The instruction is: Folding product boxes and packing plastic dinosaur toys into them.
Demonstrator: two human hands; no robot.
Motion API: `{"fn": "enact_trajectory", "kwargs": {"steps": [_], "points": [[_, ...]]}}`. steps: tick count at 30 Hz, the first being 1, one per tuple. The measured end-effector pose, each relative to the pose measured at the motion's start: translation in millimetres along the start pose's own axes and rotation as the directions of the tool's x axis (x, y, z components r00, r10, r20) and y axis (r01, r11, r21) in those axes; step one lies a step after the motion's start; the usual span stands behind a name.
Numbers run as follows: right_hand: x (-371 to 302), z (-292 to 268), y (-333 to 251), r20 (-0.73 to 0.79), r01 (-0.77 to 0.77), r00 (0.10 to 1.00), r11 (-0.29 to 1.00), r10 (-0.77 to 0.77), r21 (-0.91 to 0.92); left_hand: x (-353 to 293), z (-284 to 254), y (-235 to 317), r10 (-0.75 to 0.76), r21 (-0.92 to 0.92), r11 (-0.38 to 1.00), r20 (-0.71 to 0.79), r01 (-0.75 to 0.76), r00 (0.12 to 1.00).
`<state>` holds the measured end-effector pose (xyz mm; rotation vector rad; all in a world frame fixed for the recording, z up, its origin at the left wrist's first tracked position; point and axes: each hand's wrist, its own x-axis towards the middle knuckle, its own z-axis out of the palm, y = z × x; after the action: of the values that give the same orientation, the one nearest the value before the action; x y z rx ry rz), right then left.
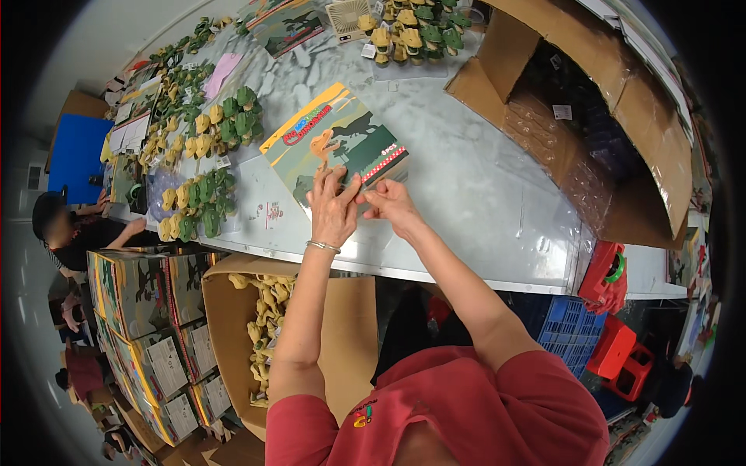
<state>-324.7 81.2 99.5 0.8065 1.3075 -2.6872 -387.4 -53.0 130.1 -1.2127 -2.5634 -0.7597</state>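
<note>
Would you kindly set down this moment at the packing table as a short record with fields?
Setting: long grey table with toy dinosaurs and packaging
Left hand: left hand rests flat on the printed card
Right hand: right hand pinches the card's lower edge
Card: lies flat on the table, dinosaur picture facing up
On table, left: rows of green and yellow toy dinosaurs
Under table: open carton of yellow toys
Right: large open cardboard box
Nearby: another person seated at far left
</note>
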Motion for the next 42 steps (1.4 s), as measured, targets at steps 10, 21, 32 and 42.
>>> {"fn": "enact_trajectory", "kwargs": {"steps": [10, 21, 32, 42], "points": [[11.5, -0.9, 20.2, 0.058, 0.269, 0.963, 0.958, -0.264, -0.096, 5.1, 13.5, 5.4, -0.050, 0.069, 0.996, -0.178, 0.063, 0.983], [-130.8, -112.0, 62.9, 0.103, -0.228, 0.963, 0.959, 0.247, -0.167, 8.2, 37.3, -9.8, 0.091, 0.243, 0.968, -0.080, -0.069, 0.993], [-357.6, -405.7, 61.3, -0.987, 0.035, 0.026, 0.987, -0.160, -0.159, -1.2, 29.2, 22.3, -0.166, 0.606, 0.792, 0.086, 0.081, 0.982], [-311.4, -501.0, 20.9, -0.532, -0.340, -0.199, 0.568, -0.823, -0.750, -25.3, 33.8, -5.7, -0.118, 0.582, 0.811, 0.065, 0.059, 0.991]]}}
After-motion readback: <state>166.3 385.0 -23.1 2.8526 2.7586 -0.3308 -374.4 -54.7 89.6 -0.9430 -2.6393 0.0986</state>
